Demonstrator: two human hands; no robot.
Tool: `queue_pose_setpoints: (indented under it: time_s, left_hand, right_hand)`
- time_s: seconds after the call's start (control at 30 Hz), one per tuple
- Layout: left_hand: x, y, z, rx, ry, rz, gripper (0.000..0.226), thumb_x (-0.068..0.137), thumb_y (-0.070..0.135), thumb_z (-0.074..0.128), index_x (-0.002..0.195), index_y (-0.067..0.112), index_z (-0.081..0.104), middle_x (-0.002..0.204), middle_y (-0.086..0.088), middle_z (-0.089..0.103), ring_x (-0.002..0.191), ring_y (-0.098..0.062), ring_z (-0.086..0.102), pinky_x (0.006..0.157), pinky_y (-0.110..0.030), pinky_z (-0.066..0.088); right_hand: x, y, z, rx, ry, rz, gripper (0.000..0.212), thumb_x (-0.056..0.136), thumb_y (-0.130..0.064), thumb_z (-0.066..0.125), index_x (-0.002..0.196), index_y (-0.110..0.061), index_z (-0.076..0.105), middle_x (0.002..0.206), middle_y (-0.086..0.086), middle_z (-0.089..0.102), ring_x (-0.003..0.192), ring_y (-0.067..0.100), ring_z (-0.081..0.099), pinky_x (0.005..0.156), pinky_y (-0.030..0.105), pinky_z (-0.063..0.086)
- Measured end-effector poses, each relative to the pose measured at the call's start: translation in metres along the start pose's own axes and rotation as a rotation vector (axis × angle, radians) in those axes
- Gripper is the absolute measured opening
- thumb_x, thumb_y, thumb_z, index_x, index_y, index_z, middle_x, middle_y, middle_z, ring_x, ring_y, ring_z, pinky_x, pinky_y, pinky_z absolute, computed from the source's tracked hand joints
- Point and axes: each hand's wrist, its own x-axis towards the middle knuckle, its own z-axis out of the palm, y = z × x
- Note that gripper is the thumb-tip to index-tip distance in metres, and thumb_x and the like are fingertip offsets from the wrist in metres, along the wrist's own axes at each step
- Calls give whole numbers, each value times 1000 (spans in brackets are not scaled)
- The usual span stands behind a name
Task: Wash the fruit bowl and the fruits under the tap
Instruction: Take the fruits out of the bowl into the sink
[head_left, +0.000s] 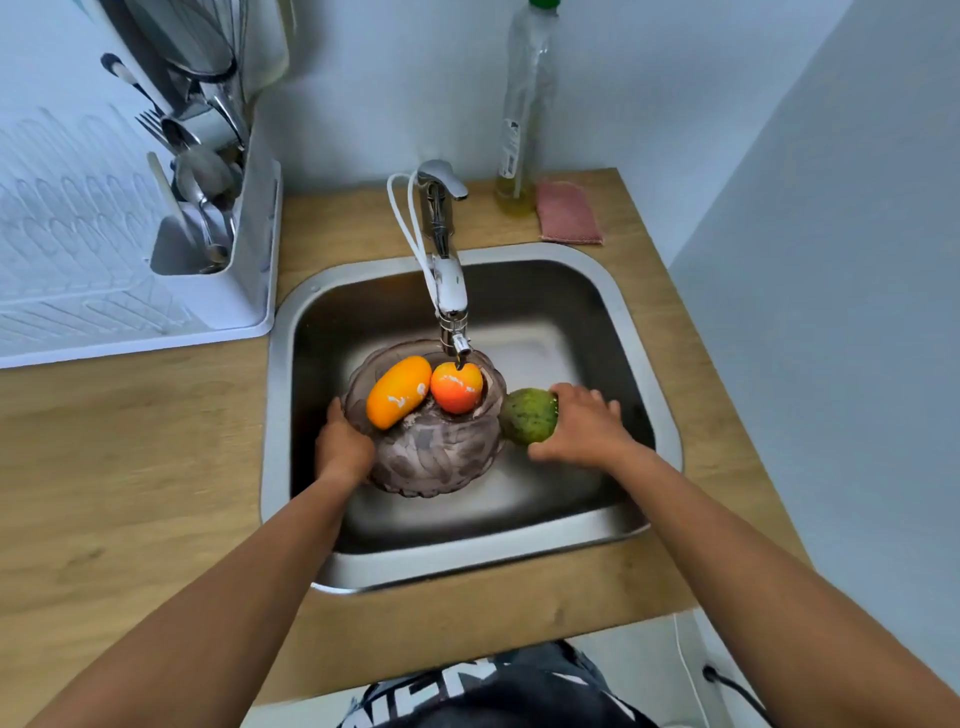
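— Where is the bowl (431, 457)?

— In the sink (655, 374), under the tap (448, 283). It sits tipped, so its near wall faces me and its mouth opens up and away, toward the spout.

— What is in it?

— Two fruits. The yellow fruit (397, 392) is the long one. Its long axis runs on a slant, with the low end toward my left hand (343, 448) and the high end pointing at the tap. The red fruit (456, 387) lies beside its high end, touching it, right below the spout.

— And your left fingers?

— They hold the bowl at its left rim. The thumb (335, 410) lies over the edge, just beside the low end of the yellow fruit. The other fingers are hidden behind the wall.

— The right hand (584, 427)?

— Its fingers (597, 397) curl over the green fruit (527, 415) from the right and hold it. That fruit is outside the bowl, just beside its right wall and over the sink floor. I can't tell whether it touches the bowl.

— What is on the counter (130, 441)?

— A bottle (522, 114) and a pink sponge (569, 214) stand behind the sink. A white rack (104, 322) is on the left, and its cup (182, 254) holds cutlery.
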Motion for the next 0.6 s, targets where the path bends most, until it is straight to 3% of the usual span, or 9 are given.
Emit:
queue_pose_setpoints:
  time_s: [0.23, 0.43, 0.6]
  left_hand:
    - [-3, 1, 3, 49, 2, 2, 84, 90, 0, 51, 159, 18, 7, 143, -29, 47, 127, -46, 49, 103, -47, 41]
    - [-5, 3, 0, 25, 5, -15, 81, 92, 2, 51, 160, 19, 9, 142, -26, 50, 127, -44, 50, 102, -45, 42]
    - [-7, 4, -2, 18, 1, -24, 81, 91, 1, 50, 159, 20, 10, 143, -24, 49, 128, -43, 50, 104, -45, 41]
  right_hand:
    - [3, 4, 16, -232, -39, 48, 90, 63, -57, 72, 134, -13, 40, 136, 15, 47, 126, 34, 42, 104, 45, 35]
    - [9, 3, 21, -254, -19, 67, 86, 64, -51, 77, 132, -14, 39, 136, 14, 51, 124, 33, 49, 102, 43, 35]
    - [17, -4, 8, -259, -83, 64, 98, 60, -60, 81, 136, -14, 39, 140, 13, 49, 129, 32, 46, 105, 45, 33]
